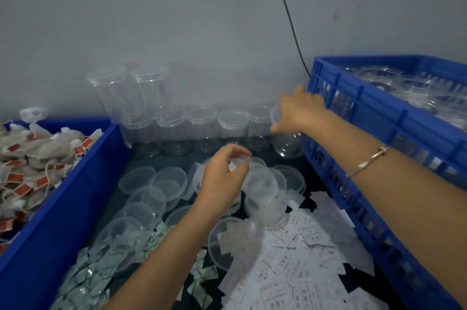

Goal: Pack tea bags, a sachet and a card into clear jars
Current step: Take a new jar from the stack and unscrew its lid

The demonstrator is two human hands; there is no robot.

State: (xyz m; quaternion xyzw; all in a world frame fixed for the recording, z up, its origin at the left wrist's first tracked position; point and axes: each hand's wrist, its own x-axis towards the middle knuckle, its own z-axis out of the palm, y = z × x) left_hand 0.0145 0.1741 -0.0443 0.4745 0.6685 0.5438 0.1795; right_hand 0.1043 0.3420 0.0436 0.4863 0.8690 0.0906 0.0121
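Head view. Reaches forward with right hand (299,112), arm stretched, bracelet (366,162) at wrist. Curls fingers round the top of the end jar (288,145) in the back row, just beside the blue crate (353,117). Keeps left hand (221,178) lower, mid-table, thumb and fingertips closed in a pinch on a small white piece (232,166), too blurred to name, at the mouth of a tilted open jar (265,198). Whitish inside that jar, contents unclear.

Along the wall: empty lidded jars (202,127), two more stacked on top.
In crate: packed jars (379,82).
In blue bin (75,183) at left: tea bags (30,158), red tags.
On table: loose lids (141,178), green-white sachets (101,271) near left, white printed cards (303,259) near right.
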